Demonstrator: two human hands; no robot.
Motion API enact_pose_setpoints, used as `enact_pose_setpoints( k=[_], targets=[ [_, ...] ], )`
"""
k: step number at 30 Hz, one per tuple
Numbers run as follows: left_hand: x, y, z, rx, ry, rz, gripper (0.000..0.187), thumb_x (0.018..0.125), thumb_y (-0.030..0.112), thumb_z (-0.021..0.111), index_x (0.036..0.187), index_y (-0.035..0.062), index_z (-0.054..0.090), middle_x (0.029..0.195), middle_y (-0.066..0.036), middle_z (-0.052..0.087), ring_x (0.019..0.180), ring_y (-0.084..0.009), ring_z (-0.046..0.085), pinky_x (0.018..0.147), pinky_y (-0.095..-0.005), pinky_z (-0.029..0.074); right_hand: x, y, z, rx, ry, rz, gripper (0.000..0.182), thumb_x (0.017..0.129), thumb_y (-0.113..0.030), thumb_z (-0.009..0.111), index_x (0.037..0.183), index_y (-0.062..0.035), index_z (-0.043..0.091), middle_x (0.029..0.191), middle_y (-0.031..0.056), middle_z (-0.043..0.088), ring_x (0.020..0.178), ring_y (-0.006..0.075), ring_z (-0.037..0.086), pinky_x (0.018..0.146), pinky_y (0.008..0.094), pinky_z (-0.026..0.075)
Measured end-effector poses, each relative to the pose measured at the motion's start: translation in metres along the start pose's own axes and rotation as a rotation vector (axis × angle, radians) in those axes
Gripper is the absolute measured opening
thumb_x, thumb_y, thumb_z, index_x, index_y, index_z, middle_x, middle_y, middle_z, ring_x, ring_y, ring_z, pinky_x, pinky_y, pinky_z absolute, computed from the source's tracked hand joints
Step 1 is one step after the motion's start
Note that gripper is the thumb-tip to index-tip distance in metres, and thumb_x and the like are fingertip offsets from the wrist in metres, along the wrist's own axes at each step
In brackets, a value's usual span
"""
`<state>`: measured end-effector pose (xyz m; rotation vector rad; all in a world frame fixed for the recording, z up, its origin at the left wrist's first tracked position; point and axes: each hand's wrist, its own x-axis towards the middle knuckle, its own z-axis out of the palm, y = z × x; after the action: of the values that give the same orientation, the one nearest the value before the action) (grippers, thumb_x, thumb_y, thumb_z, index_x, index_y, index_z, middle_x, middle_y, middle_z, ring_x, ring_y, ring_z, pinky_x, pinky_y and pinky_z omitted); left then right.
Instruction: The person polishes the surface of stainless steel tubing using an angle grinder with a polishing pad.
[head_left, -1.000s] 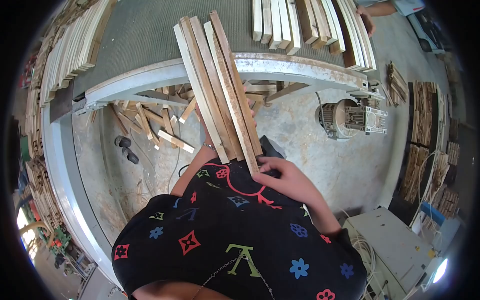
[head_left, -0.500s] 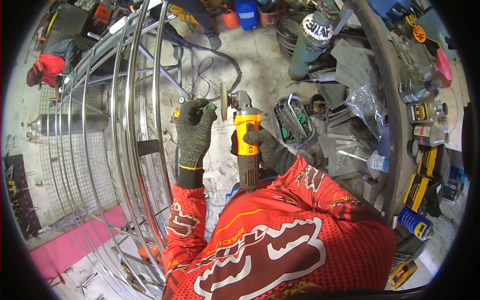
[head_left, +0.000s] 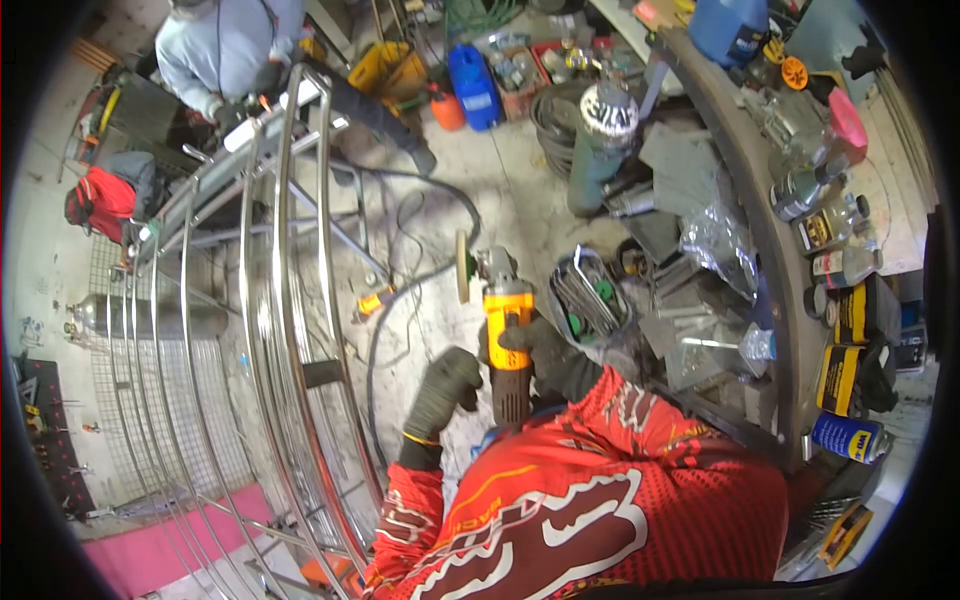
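My right hand [head_left: 540,345], in a dark grey knit glove, is wrapped round the yellow and black body of an angle grinder [head_left: 511,345]. The grinder stands upright in front of my torso, head pointing away from me. A pale disc [head_left: 463,268], seen nearly edge-on, is mounted on its left side, with some green near its middle. My left hand [head_left: 446,392], gloved alike, is curled closed just left of the grinder's lower body. What its fingers hold, if anything, is hidden. Left of that hand runs a frame of shiny metal tubes [head_left: 285,240].
A black hose [head_left: 385,310] and a yellow power tool [head_left: 372,303] lie on the floor ahead. A gas cylinder [head_left: 598,165] and a bin of tools [head_left: 592,300] stand to the right, beside a shelf [head_left: 795,330] with bottles. A person [head_left: 225,55] works at the far left.
My left hand has drawn back from beside the disc, where a small green thing showed at its fingertips, to the grinder's lower body. The view has tilted up, showing more of another person.
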<state>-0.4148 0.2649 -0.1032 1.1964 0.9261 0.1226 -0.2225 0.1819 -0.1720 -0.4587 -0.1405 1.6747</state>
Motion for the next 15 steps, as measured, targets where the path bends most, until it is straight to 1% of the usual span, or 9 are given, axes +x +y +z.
enact_pose_setpoints(
  k=[1,3,4,5,6,11,13,14,15],
  targets=[
    [-0.001,0.008,0.009,0.241,0.009,-0.129,0.033,0.092,0.032,0.067,0.107,0.0031,0.064,0.086,-0.005,0.065,0.058,-0.0127,0.06,0.053,-0.0274,0.05,-0.001,-0.003,0.004,0.025,-0.028,0.032,0.04,0.076,-0.012,0.08,0.112,-0.0015,0.064,0.094,0.0121,0.07,0.081,0.0265,0.071,0.077,0.0426,0.059],
    [-0.002,0.012,0.018,0.25,-0.14,-0.119,0.049,0.086,0.036,0.076,0.121,0.0045,0.064,0.095,-0.005,0.068,0.067,-0.0117,0.062,0.058,-0.0274,0.052,-0.001,-0.002,0.014,0.015,0.019,-0.079,0.04,0.076,-0.009,0.079,0.112,-0.0014,0.064,0.094,0.0113,0.069,0.082,0.0266,0.071,0.078,0.043,0.06],
    [0.002,0.011,0.023,0.251,-0.161,-0.048,0.054,0.084,0.037,0.079,0.123,0.0044,0.064,0.096,-0.005,0.068,0.071,-0.0118,0.063,0.06,-0.0273,0.053,-0.004,-0.007,0.018,-0.078,0.017,-0.061,0.042,0.076,-0.019,0.079,0.11,-0.0018,0.062,0.094,0.0126,0.07,0.08,0.0248,0.07,0.072,0.0407,0.06],
    [0.004,0.009,0.027,0.249,-0.183,0.019,0.059,0.082,0.039,0.082,0.125,0.0044,0.063,0.098,-0.005,0.069,0.075,-0.0119,0.064,0.063,-0.0272,0.053,-0.002,-0.003,0.018,-0.017,-0.008,-0.102,0.044,0.077,-0.016,0.079,0.115,-0.0021,0.06,0.095,0.0126,0.07,0.081,0.0256,0.07,0.071,0.0403,0.06],
    [0.004,0.012,0.03,0.173,-0.26,-0.063,0.057,0.082,0.04,0.082,0.123,0.0032,0.065,0.098,-0.005,0.07,0.081,-0.0136,0.066,0.067,-0.0285,0.054,-0.005,-0.003,0.018,-0.056,0.021,-0.1,0.045,0.077,-0.015,0.078,0.117,-0.002,0.059,0.096,0.0129,0.07,0.082,0.0256,0.07,0.072,0.0404,0.06],
    [0.005,-0.013,0.048,0.143,-0.25,0.026,0.053,0.086,0.041,0.079,0.118,0.0013,0.067,0.099,-0.006,0.073,0.088,-0.0166,0.069,0.076,-0.0334,0.056,-0.022,-0.008,0.034,-0.264,0.14,-0.187,0.048,0.081,-0.012,0.074,0.125,-0.0015,0.055,0.101,0.0144,0.069,0.084,0.0263,0.07,0.074,0.0412,0.061],
    [0.004,-0.017,0.051,0.268,-0.158,0.065,0.052,0.087,0.041,0.078,0.119,0.0019,0.067,0.101,-0.008,0.073,0.09,-0.018,0.07,0.081,-0.0347,0.056,-0.023,0.0,0.031,-0.327,0.368,-0.441,0.071,0.085,-0.003,0.067,0.148,-0.0071,0.034,0.117,0.0152,0.062,0.088,0.0255,0.068,0.079,0.0422,0.06],
    [0.002,-0.011,0.052,0.298,-0.166,0.036,0.052,0.086,0.041,0.078,0.119,0.0026,0.067,0.104,-0.009,0.073,0.094,-0.0186,0.07,0.084,-0.0357,0.056,-0.023,-0.001,0.031,-0.433,0.347,-0.534,0.079,0.088,-0.001,0.062,0.155,-0.0104,0.02,0.123,0.017,0.058,0.088,0.0276,0.067,0.077,0.0429,0.06],
    [0.006,-0.012,0.05,0.301,-0.17,0.039,0.052,0.086,0.041,0.078,0.119,0.0026,0.067,0.104,-0.009,0.073,0.094,-0.0186,0.07,0.084,-0.0357,0.056,-0.026,-0.002,0.032,-0.434,0.349,-0.54,0.079,0.088,-0.001,0.062,0.155,-0.0104,0.02,0.123,0.017,0.058,0.088,0.0276,0.067,0.077,0.0429,0.06]
  ],
)
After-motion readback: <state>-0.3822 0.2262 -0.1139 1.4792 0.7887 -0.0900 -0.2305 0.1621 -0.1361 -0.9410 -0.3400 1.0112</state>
